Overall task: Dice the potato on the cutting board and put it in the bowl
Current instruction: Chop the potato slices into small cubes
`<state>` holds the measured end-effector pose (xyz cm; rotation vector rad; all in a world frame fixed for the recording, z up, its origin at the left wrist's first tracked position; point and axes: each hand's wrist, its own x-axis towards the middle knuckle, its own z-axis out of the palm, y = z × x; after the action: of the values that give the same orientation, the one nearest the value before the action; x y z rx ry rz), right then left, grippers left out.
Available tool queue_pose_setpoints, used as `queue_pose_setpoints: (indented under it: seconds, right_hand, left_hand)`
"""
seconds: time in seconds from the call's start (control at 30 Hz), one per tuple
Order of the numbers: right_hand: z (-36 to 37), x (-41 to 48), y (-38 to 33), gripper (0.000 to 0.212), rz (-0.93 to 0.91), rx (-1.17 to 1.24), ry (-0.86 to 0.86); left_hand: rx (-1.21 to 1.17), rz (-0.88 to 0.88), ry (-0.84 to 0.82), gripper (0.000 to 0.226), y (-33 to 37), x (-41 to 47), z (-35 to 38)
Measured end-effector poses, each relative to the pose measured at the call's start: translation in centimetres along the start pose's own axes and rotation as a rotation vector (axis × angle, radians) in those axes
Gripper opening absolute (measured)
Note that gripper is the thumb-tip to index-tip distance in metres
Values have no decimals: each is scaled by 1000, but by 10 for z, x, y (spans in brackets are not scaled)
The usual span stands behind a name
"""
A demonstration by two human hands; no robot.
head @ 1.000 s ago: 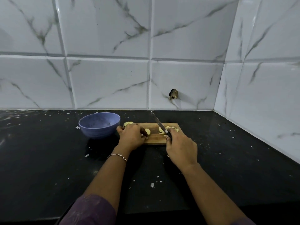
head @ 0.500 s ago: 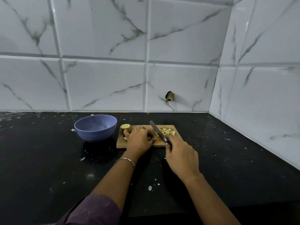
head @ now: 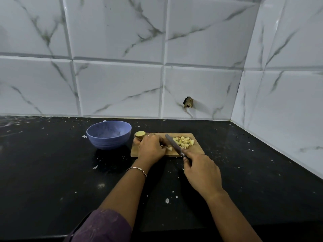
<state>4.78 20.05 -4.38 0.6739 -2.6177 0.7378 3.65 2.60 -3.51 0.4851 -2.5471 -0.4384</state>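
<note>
A small wooden cutting board (head: pixel 198 147) lies on the black counter. A heap of diced potato (head: pixel 183 142) sits on its far right part. A potato end piece (head: pixel 139 133) lies at the board's far left corner. My left hand (head: pixel 150 147) is curled over a potato piece on the board, mostly hiding it; a few pale bits show at its fingertips. My right hand (head: pixel 201 172) grips a knife (head: pixel 172 144) by the handle, the blade angled across the board between my left hand and the heap. A blue bowl (head: pixel 108 134) stands left of the board, and I see no potato in it.
White marble-look tiles form the back wall and the right wall, meeting in a corner at the right. A dark hole with a stub (head: pixel 188 102) is in the back wall above the board. The counter (head: pixel 52 172) carries scattered white specks.
The knife has come down from raised to lying low across the board beside my left hand's fingertips. The diced heap looks larger. The view has shifted slightly.
</note>
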Motion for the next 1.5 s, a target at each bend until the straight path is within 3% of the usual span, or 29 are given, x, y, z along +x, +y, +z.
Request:
queue_pose_setpoints:
  seconds: [0.4, 0.63, 0.83, 1.17, 1.33, 1.5]
  right_hand:
    - [0, -1, -3, 40, -62, -33, -43]
    - [3, -2, -15, 56, -202, -287, -165]
    - [4, -6, -20, 55, -268, -392, -175]
    - [1, -5, -9, 55, -164, -341, -94]
    - [-1, -5, -7, 45, -79, -142, 30]
    - [-1, -9, -9, 41, -28, -39, 37]
  left_hand:
    - [63, 21, -39, 16, -2, -2, 3]
    - [100, 51, -60, 19, -3, -3, 5]
    - [119, 73, -67, 22, -5, -5, 6]
    - [106, 56, -105, 26, -7, -5, 9]
    - [-6, -12, -122, 23, -8, -2, 4]
    - [-14, -62, -85, 23, -17, -3, -2]
